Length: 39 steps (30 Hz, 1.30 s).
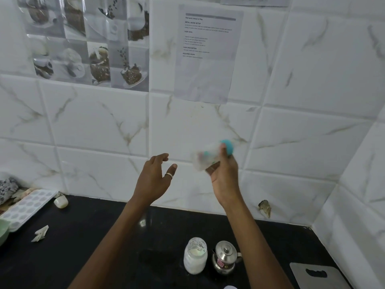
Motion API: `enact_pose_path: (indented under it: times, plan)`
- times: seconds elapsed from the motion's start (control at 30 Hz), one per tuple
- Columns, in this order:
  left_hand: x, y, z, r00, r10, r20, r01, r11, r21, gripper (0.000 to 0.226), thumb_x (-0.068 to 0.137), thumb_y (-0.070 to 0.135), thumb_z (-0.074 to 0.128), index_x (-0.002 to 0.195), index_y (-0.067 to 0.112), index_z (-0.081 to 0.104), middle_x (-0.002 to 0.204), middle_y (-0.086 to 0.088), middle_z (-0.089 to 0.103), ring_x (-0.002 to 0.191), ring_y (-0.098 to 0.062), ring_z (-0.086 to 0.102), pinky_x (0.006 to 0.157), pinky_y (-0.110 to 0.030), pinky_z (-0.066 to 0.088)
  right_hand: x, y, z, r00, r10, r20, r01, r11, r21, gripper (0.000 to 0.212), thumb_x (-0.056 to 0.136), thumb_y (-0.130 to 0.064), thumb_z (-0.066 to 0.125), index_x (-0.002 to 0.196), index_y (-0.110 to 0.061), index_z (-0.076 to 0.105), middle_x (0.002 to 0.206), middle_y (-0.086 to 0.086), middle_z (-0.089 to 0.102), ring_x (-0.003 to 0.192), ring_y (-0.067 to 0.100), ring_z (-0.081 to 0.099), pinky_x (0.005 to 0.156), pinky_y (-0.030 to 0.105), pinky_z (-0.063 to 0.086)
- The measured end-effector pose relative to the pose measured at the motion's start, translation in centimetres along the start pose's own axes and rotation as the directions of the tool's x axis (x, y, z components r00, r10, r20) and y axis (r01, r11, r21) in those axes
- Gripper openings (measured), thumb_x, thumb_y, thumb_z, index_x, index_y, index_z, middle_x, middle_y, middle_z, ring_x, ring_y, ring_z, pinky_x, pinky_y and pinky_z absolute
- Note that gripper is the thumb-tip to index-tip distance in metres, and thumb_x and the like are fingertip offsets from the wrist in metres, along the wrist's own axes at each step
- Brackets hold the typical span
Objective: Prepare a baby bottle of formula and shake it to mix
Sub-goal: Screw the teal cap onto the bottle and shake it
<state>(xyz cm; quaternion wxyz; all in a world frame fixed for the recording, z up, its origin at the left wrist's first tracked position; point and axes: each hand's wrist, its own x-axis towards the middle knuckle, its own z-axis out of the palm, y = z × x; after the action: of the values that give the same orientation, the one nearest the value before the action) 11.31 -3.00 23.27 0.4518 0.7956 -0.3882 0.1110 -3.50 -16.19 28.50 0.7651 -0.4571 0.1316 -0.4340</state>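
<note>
My right hand (224, 176) grips a clear baby bottle (205, 157) with a teal cap, held up in front of the tiled wall. The bottle lies tilted, cap to the upper right, and is smeared by motion blur. My left hand (155, 180) hovers to its left with fingers relaxed and spread, holding nothing; a ring sits on the thumb. Below on the black counter (104, 247) stands a clear jar (195, 256) of white powder, lid off. A small steel kettle (226, 258) stands right beside the jar.
A grey cutting board (318, 276) lies at the counter's right front. At the left are a white ice tray (27, 207), a green bowl edge (3, 230), a small white lid (61, 201) and a crumpled paper scrap (40, 233). Tiled walls close the back and right.
</note>
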Motion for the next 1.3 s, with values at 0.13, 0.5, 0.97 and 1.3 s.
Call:
enact_pose_path:
  times: [0.13, 0.5, 0.97, 1.3]
  plan:
    - [-0.1, 0.4, 0.1, 1.000, 0.008, -0.001, -0.008, 1.000, -0.004, 0.051, 0.098, 0.045, 0.055, 0.142, 0.019, 0.046, 0.134, 0.006, 0.057, 0.127, -0.014, 0.050, 0.099, -0.026, 0.038, -0.3, 0.0, -0.4, 0.997, 0.000, 0.073, 0.003, 0.999, -0.051, 0.047, 0.092, -0.042, 0.062, 0.131, -0.016, 0.059, 0.121, 0.006, 0.071, 0.112, 0.023, 0.071, 0.087, 0.039, 0.060]
    - [-0.2, 0.5, 0.2, 1.000, 0.011, 0.000, -0.011, 1.000, -0.009, 0.052, 0.098, 0.045, 0.055, 0.142, 0.020, 0.046, 0.134, 0.006, 0.057, 0.128, -0.014, 0.049, 0.102, -0.028, 0.039, -0.1, -1.2, -0.6, 0.997, -0.032, 0.071, 0.030, 0.999, 0.035, 0.041, 0.096, -0.039, 0.060, 0.131, -0.017, 0.059, 0.124, 0.007, 0.071, 0.115, 0.025, 0.070, 0.095, 0.045, 0.059]
    - [0.3, 0.6, 0.1, 1.000, 0.014, -0.008, -0.014, 1.000, -0.004, 0.052, 0.098, 0.046, 0.054, 0.142, 0.021, 0.045, 0.135, 0.006, 0.057, 0.128, -0.015, 0.049, 0.102, -0.029, 0.040, 0.2, -1.0, -0.4, 0.993, -0.093, -0.069, 0.101, 0.987, 0.126, 0.046, 0.099, -0.038, 0.058, 0.137, -0.013, 0.051, 0.129, 0.009, 0.069, 0.119, 0.027, 0.069, 0.098, 0.045, 0.057]
    - [0.8, 0.9, 0.0, 0.999, 0.033, -0.015, -0.033, 0.999, -0.001, 0.052, 0.098, 0.045, 0.055, 0.142, 0.020, 0.046, 0.135, 0.006, 0.058, 0.127, -0.014, 0.050, 0.101, -0.027, 0.038, 0.2, -0.1, -0.1, 0.994, -0.085, -0.069, 0.084, 0.996, -0.016, 0.052, 0.093, -0.044, 0.061, 0.136, -0.017, 0.051, 0.127, 0.007, 0.067, 0.116, 0.024, 0.069, 0.095, 0.041, 0.058]
